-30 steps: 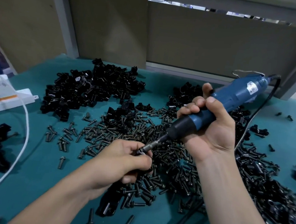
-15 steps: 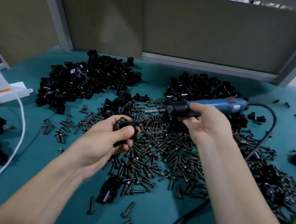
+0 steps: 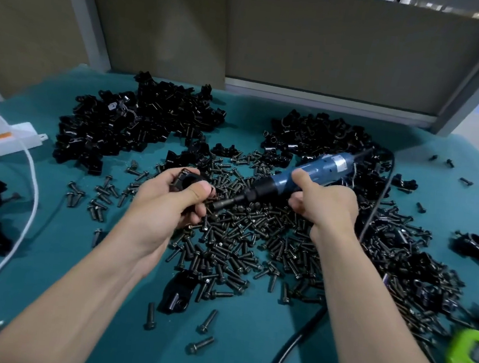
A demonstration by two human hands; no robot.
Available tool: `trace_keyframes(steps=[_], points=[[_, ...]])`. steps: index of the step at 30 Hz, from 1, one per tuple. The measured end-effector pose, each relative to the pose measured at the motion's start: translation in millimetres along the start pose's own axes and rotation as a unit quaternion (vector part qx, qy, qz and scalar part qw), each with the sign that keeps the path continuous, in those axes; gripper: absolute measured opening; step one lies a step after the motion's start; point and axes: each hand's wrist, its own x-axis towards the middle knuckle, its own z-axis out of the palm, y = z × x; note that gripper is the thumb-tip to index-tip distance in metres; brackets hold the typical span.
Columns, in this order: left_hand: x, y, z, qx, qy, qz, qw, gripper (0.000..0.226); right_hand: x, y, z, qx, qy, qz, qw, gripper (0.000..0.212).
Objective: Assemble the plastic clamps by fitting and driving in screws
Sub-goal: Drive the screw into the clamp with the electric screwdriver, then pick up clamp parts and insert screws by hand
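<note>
both forearms reach in from the near edge of the teal tabletop and meet over its middle. the left hand is curled round a black plastic clamp, fingers wrapped behind it and the thumb pressed across its near side; the clamp's round bore faces up towards the camera. the right hand is closed in a fist round the blue electric screwdriver, thumb lying along the top of the barrel.

the screwdriver's long axis runs from far right, where its black cord leaves the tail, down to near left. it is tilted only slightly, and its bit points at the left thumb and the clamp. the bit's tip sits just beside the thumb. whether it is seated on a screw cannot be made out.

half a second ago the screwdriver lay almost level with its bit aimed past the clamp, well apart from it, under a loosely laid right hand. now the grip has closed and the bit has swung down to the clamp. the left hand has turned the clamp's bore more upward.

beneath the hands spreads a heap of loose dark screws. piles of black clamp parts lie towards the far left, and more lie towards the far right. a white power strip sits at the left edge. a green timer sits at the near right corner.
</note>
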Motion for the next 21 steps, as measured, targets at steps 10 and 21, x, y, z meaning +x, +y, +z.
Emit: trace_keyframes(steps=[10,21], points=[[-4.1,-4.2,-1.6,0.034,-0.025,0.001,0.999,0.01,-56.5,-5.9,-41.2,-0.363,-0.219,-0.252,0.87,0.018],[-4.7,-13.2,0.1,0.097,-0.037,0.033,0.994,0.013,-79.8,6.0,-34.3,-0.485,-0.273,-0.261,0.788,0.012]])
